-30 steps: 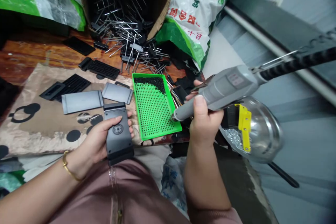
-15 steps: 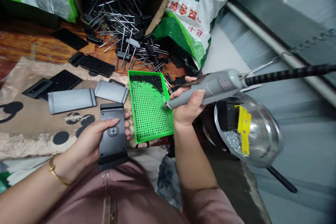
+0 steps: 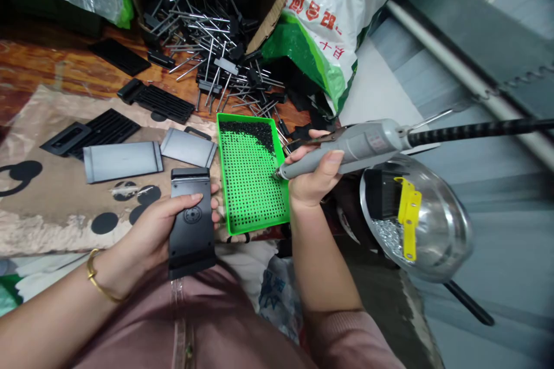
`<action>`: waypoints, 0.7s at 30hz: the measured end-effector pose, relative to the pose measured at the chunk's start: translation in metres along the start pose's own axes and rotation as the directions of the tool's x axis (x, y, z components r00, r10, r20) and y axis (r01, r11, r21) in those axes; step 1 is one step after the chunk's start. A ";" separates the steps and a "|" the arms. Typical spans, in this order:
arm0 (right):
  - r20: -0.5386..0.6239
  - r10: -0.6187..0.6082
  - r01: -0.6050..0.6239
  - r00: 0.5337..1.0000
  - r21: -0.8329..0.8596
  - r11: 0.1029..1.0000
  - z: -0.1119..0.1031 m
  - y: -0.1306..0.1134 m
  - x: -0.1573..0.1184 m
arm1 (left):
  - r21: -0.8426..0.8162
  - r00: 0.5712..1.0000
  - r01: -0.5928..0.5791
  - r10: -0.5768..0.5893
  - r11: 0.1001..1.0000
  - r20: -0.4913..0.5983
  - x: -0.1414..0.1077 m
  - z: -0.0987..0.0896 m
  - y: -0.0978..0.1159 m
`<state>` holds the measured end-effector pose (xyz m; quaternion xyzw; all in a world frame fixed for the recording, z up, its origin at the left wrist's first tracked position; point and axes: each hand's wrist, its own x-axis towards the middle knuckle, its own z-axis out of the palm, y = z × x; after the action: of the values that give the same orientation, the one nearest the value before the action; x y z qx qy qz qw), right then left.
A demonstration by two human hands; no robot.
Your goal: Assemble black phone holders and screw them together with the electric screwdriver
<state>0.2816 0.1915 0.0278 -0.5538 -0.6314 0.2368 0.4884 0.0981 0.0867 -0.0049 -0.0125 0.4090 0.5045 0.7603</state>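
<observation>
Loose black grilles [image 3: 158, 102] are lying on the wooden desk [image 3: 56, 63] at upper left, with grey metal plates [image 3: 123, 161] sitting on a printed mat [image 3: 26, 230] below them. Left hand [image 3: 151, 236] is gripping a black plate [image 3: 191, 225] at lower centre. A green perforated tray [image 3: 259, 226] is sitting just right of it, black beads [image 3: 246, 132] heaped along its top end. Right hand [image 3: 314, 181] is clenching a grey corded pen tool [image 3: 359, 150] pencil-style, near the tip [image 3: 277, 174], keeping it low over the tray's holes; contact is hard to tell. A steel bowl [image 3: 437, 230] is sitting at far right.
</observation>
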 end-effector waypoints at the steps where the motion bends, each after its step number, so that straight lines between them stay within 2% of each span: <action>1: -0.035 -0.006 0.007 0.999 0.027 1.000 0.003 0.002 0.001 | 0.000 1.000 -0.004 0.004 1.000 0.006 0.000 -0.001 0.000; 5: -0.204 0.012 0.035 0.979 0.226 0.973 0.010 0.007 0.008 | 0.010 1.000 -0.020 0.020 1.000 0.001 0.001 -0.003 -0.002; 8: -0.247 -0.001 0.102 0.969 0.397 0.912 0.009 -0.002 0.009 | 0.008 0.999 -0.021 0.021 1.000 0.024 0.002 -0.002 -0.002; 12: -0.201 -0.053 0.150 0.978 0.504 0.850 0.006 -0.036 -0.002 | 0.025 0.999 -0.022 0.022 0.999 0.025 0.003 -0.001 -0.004; 14: -0.140 -0.048 0.111 0.989 0.486 0.867 0.009 -0.056 -0.010 | 0.037 0.999 -0.024 0.023 0.999 0.026 0.004 -0.003 -0.005; 17: 0.026 -0.008 -0.005 1.000 0.443 0.897 0.018 -0.076 -0.020 | 0.040 0.998 -0.034 0.032 0.999 0.050 0.005 -0.006 -0.007; 19: 0.053 0.027 -0.047 0.998 0.429 0.902 0.027 -0.082 -0.025 | 0.049 0.998 -0.024 0.021 0.999 0.058 0.004 -0.007 -0.009; 21: 0.029 0.059 -0.066 0.998 0.408 0.910 0.037 -0.082 -0.027 | 0.051 0.998 -0.007 0.004 0.999 0.056 0.004 -0.008 -0.010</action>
<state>0.2082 0.1522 0.0723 -0.4573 -0.5538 0.3835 0.5806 0.1021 0.0816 -0.0166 0.0222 0.4005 0.4962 0.7700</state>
